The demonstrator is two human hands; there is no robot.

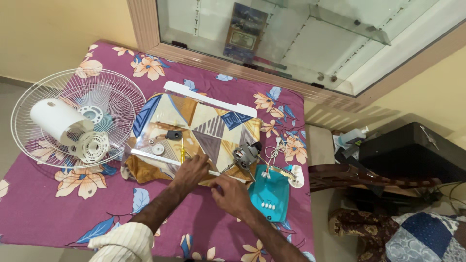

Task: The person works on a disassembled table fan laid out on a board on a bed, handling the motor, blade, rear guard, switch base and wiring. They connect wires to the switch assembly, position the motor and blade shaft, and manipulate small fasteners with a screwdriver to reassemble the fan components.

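A clear tray with white rims lies on a patterned cloth in the middle of the bed. My left hand is curled over the tray's front rim, right beside a yellow-handled screwdriver. My right hand sits just to the right with its fingers bent and its thumb at the same rim; what it holds is hidden. A small fan motor with a thin shaft rests at the tray's right end, just above my right hand. A black part and small round pieces lie inside the tray.
A white fan grille with a white motor cover and a round hub lies at the left on the purple floral sheet. A teal fan base panel with wires lies right of my hands. A glass-fronted cabinet stands behind; a dark case stands beside the bed.
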